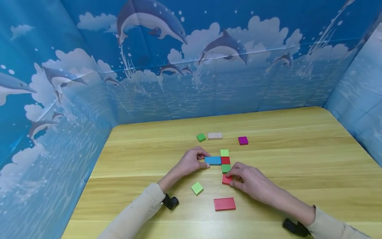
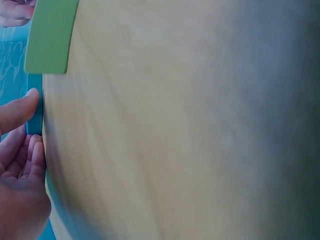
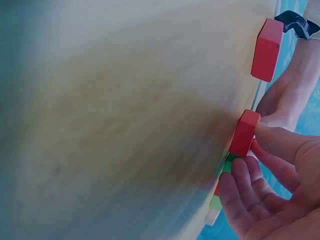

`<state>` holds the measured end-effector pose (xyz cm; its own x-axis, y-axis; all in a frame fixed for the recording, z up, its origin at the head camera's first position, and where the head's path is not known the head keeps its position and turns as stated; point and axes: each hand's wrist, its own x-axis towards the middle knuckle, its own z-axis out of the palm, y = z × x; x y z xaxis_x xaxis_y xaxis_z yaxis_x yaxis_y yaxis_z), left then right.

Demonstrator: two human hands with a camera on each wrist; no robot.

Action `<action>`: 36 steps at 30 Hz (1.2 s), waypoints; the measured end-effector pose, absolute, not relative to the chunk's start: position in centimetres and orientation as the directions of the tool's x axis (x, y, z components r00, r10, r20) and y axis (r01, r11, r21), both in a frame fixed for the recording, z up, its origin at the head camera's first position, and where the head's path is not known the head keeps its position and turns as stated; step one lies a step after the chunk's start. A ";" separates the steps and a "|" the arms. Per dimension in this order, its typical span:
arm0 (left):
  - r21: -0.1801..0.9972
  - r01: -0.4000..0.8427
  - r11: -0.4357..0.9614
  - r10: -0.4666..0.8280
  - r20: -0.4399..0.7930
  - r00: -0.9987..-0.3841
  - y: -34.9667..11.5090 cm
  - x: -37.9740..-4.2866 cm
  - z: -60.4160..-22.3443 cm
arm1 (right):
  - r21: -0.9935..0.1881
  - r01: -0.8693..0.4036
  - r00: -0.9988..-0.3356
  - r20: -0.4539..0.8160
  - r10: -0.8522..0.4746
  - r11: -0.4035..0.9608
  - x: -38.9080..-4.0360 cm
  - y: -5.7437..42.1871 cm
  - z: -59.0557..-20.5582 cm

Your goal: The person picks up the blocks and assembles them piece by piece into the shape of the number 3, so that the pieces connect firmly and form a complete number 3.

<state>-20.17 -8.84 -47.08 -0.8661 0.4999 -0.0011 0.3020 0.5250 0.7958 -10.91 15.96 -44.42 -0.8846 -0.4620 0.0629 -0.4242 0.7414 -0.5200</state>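
A blue rectangular block (image 1: 213, 160) lies flat, its right end against a red square block (image 1: 225, 160). My left hand (image 1: 194, 160) pinches the blue block's left end between thumb and fingers. A light green block (image 1: 224, 152) sits behind the red square, and a green block (image 1: 226, 168) in front of it, in one column. At the column's near end, my right hand (image 1: 253, 182) pinches another red square block (image 1: 226, 179) between thumb and fingers. The right wrist view shows this red block (image 3: 244, 133) close to the green one; whether they touch I cannot tell.
Nearer me lie a red rectangular block (image 1: 224, 204) and a light green square block (image 1: 197, 188). Behind the column are a green block (image 1: 201, 137), a pale wooden block (image 1: 215, 136) and a magenta block (image 1: 243, 140). A dolphin-print curtain (image 1: 185, 96) borders the wooden table (image 1: 298, 149).
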 end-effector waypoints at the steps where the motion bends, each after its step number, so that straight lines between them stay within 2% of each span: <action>1: 0.795 0.304 0.525 0.500 0.001 -0.866 -8.8 -20.2 -47.1 | -0.520 -0.429 -0.883 0.068 -0.464 0.739 -10.9 16.0 -44.4; 36: 0.794 0.300 0.528 0.495 -0.001 -0.869 -9.0 -20.4 -47.3 | -0.518 -0.421 -0.885 0.058 -0.461 0.744 -11.4 15.7 -44.4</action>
